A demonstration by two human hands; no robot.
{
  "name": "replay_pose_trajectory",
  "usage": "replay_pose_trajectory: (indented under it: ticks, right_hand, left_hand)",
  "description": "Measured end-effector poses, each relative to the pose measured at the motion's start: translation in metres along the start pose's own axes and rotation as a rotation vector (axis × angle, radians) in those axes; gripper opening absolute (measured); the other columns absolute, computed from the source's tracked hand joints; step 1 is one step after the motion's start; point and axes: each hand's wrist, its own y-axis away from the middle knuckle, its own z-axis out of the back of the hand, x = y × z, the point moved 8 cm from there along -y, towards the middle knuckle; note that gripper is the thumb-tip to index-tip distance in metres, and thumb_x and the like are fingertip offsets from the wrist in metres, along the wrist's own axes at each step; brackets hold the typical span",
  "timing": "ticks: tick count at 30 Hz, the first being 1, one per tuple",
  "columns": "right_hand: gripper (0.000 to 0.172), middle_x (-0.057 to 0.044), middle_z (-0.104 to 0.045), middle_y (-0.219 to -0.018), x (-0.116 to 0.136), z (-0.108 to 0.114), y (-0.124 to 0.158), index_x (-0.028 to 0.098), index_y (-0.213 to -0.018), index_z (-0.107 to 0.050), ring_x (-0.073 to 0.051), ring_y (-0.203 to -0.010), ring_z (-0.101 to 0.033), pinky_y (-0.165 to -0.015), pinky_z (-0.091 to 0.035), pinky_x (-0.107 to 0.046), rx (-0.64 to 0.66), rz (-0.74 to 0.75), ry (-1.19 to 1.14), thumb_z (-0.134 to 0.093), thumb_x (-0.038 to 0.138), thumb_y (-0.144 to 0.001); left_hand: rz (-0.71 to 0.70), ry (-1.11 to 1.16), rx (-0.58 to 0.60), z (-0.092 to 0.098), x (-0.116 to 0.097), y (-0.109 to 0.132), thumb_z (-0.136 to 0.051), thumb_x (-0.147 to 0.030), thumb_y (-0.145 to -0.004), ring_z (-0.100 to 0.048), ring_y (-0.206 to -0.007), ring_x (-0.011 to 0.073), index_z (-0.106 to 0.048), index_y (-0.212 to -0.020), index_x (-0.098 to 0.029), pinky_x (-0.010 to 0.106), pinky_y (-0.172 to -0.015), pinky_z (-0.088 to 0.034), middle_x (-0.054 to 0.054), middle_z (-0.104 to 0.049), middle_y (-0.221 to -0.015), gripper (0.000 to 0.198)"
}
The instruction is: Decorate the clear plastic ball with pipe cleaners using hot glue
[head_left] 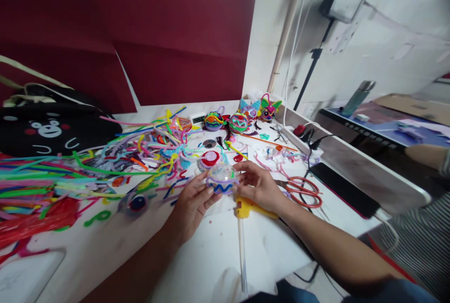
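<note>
Both my hands hold a small clear plastic ball (222, 179) wrapped with purple, yellow and blue pipe cleaners, just above the white table (197, 256). My left hand (191, 204) cups it from the left with curled fingers. My right hand (258, 183) grips it from the right, fingers closed round its top. A yellow glue gun (251, 207) with a long glue stick lies on the table right under my right wrist.
A heap of coloured pipe cleaners (140, 151) covers the table's left. Finished decorated balls (239, 121) stand at the back. Red-handled scissors (302, 191) lie to the right, near a dark phone (346, 189). A black bear bag (49, 129) sits far left. Another person's arm (427, 155) shows at right.
</note>
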Motion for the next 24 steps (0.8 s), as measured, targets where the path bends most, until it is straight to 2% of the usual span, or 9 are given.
replay_pose_trajectory:
  ticks: [14, 24]
  right_hand:
    - [0.045, -0.001, -0.061, -0.086, -0.0003, 0.0011, -0.0004, 0.019, -0.109, -0.058, -0.013, -0.07, -0.059, -0.063, -0.051, -0.026, -0.006, 0.008, 0.02, -0.075, 0.022, -0.068]
    - [0.044, -0.001, -0.061, -0.086, 0.0018, 0.0014, 0.0005, 0.019, -0.109, -0.057, -0.013, -0.071, -0.06, -0.064, -0.052, -0.027, -0.011, 0.023, 0.023, -0.075, 0.02, -0.069]
  left_hand:
    - [0.026, 0.009, -0.009, -0.0004, 0.0033, -0.0003, -0.073, -0.005, -0.071, -0.069, -0.087, 0.0141, -0.053, -0.131, -0.018, 0.023, -0.079, -0.058, 0.005, -0.073, -0.098, 0.065]
    - [0.033, 0.028, -0.012, -0.0013, 0.0032, -0.0002, -0.073, -0.003, -0.071, -0.068, -0.082, 0.0124, -0.059, -0.123, -0.015, 0.023, -0.076, -0.058, 0.005, -0.073, -0.097, 0.055]
